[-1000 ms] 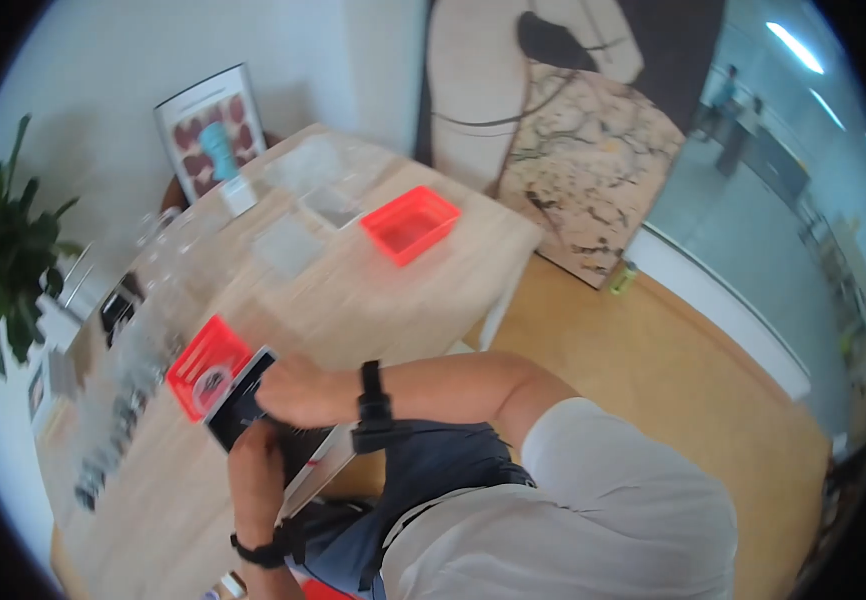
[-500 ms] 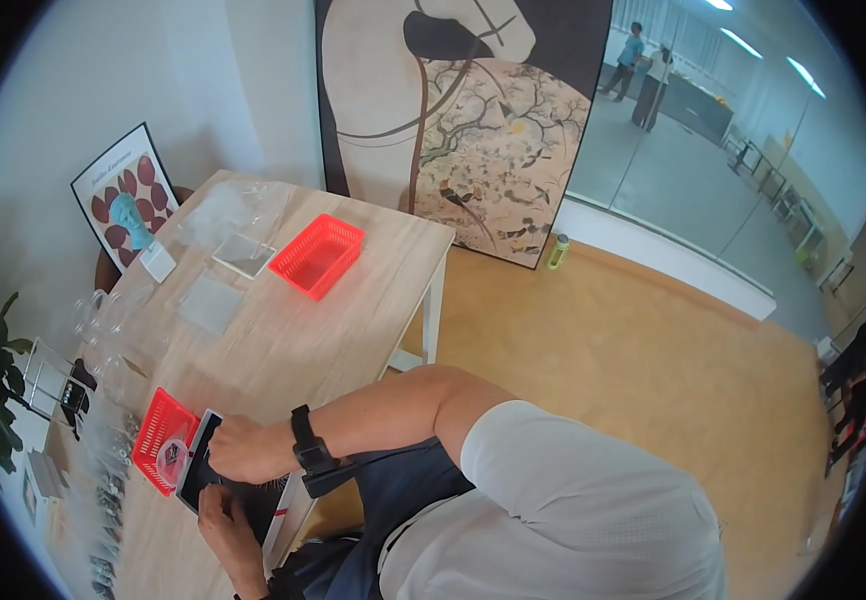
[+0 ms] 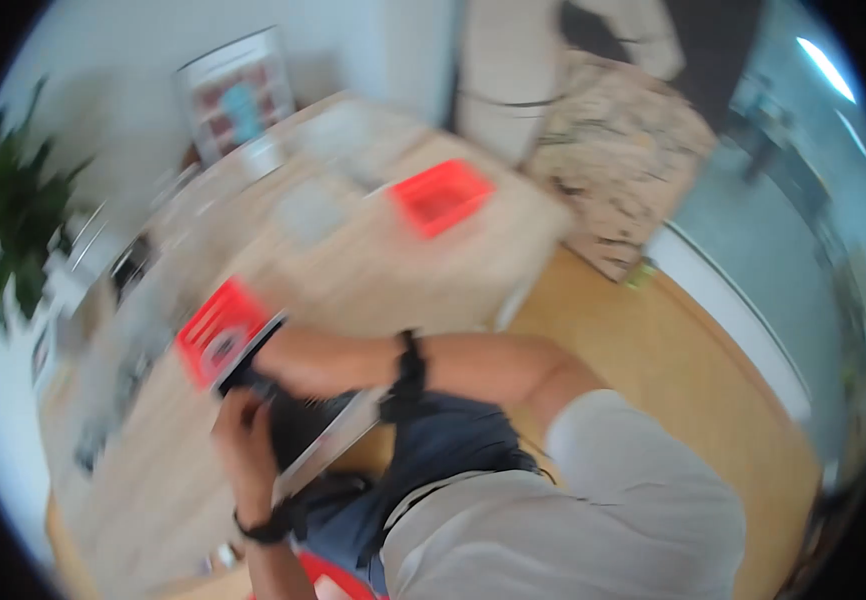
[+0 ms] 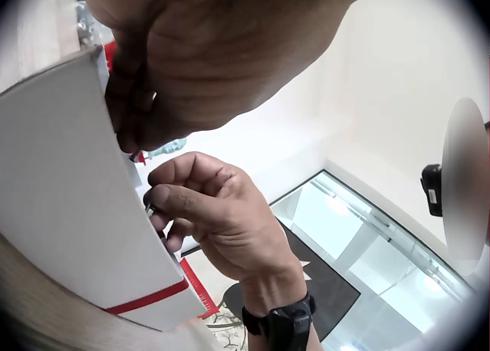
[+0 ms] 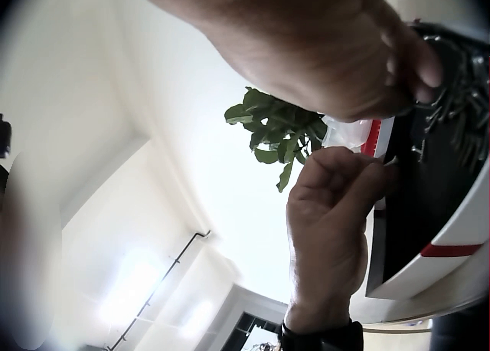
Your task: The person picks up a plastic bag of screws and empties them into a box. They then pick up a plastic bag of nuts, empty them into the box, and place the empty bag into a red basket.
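Observation:
A shallow white box with a black inside (image 3: 298,425) and a red band lies across the table edge by the person's lap. Several thin metal pieces (image 5: 459,109) lie in it in the right wrist view. The right hand (image 3: 298,360) is over its far end; in the left wrist view the right hand (image 4: 222,221) pinches a small shiny piece (image 4: 150,210) between thumb and forefinger. At the same end, the left hand (image 5: 329,205) has its fingers curled, thumb near forefinger; what lies between them is unclear. The head view is blurred.
A red basket (image 3: 221,330) with a round clear container stands beyond the box, another red basket (image 3: 441,198) farther back. Clear bags and containers line the table's left side, near a plant (image 3: 13,240) and a framed picture (image 3: 238,95).
The head view swung left, then back, so the table has shifted in it. Both hands stay at the box's far end; their fingers have moved slightly.

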{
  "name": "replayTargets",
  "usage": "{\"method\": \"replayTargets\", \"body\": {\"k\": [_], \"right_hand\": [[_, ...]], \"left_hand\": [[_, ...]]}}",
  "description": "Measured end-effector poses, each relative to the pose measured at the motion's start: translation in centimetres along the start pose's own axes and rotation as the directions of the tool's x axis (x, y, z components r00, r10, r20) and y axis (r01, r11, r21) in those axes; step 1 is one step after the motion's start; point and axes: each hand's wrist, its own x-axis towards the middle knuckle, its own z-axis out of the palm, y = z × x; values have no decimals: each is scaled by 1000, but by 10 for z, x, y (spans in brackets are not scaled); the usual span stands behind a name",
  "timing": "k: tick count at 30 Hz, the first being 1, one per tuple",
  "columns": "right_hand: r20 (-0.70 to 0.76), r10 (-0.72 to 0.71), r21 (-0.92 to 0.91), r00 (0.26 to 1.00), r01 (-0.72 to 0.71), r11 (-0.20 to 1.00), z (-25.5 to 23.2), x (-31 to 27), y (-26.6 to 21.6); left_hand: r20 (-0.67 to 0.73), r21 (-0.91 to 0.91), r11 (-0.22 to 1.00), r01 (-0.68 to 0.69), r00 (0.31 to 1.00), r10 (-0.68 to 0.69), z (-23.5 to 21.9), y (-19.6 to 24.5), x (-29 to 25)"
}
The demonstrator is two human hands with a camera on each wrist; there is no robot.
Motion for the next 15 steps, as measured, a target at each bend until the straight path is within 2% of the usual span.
{"method": "replayTargets", "body": {"k": [2, 3, 5, 6, 8, 9, 11, 13, 15], "right_hand": [[5, 0, 97, 1000, 0, 995, -3, 0, 8], [-47, -21, 117, 999, 26, 993, -4, -4, 11], [-41, 26, 113, 999, -21, 993, -13, -7, 8], [-22, -1, 135, 1000, 4, 991, -14, -7, 7], [-68, 100, 258, 993, -79, 963, -22, -10, 7], [-60, 91, 259, 994, -73, 963, -22, -10, 2], [-62, 137, 292, 989, -114, 950, -25, -10, -3], [-58, 171, 331, 984, -142, 933, -26, -9, -3], [-57, 208, 367, 977, -173, 914, -26, -7, -3]], "left_hand": [[-77, -33, 999, -26, 997, 23, -1, 10, 6], [-112, -49, 997, -55, 993, 49, -4, 8, 8], [-187, -39, 997, -63, 981, 55, -12, 10, 18], [-207, -18, 999, -37, 978, 32, -14, 11, 24], [-329, -60, 998, -31, 944, 9, -13, 15, 41], [-338, -58, 998, -25, 941, 4, -16, 14, 47], [-360, 37, 999, -35, 932, 46, -17, 14, 59], [-339, 52, 999, -16, 940, 33, -14, 3, 68], [-328, 284, 955, -90, 926, 185, -9, -4, 73]]}}
